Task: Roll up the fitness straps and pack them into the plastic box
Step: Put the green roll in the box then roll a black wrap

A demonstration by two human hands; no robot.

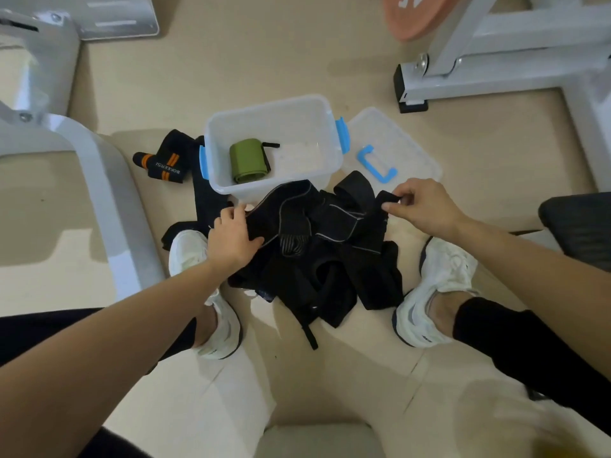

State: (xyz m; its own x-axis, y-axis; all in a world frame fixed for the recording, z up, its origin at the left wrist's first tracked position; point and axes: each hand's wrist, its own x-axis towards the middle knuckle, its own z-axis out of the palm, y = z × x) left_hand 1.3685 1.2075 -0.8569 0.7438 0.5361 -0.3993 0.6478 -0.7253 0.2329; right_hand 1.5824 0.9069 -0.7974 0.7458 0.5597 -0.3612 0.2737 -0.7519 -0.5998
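A tangled heap of black fitness straps (317,259) lies on the floor between my two white shoes. My left hand (231,236) grips the heap's left edge. My right hand (423,206) pinches the end of one black strap at the heap's upper right. Just beyond the heap stands the clear plastic box (297,109) with blue latches, open, holding one rolled green strap (249,160). Black straps with orange stripes (163,163) lie left of the box.
The box's clear lid (396,140) with a blue handle lies on the floor right of the box. Grey gym machine frames stand at left (82,160) and back right (479,61). A dark padded seat (582,229) sits at the right edge.
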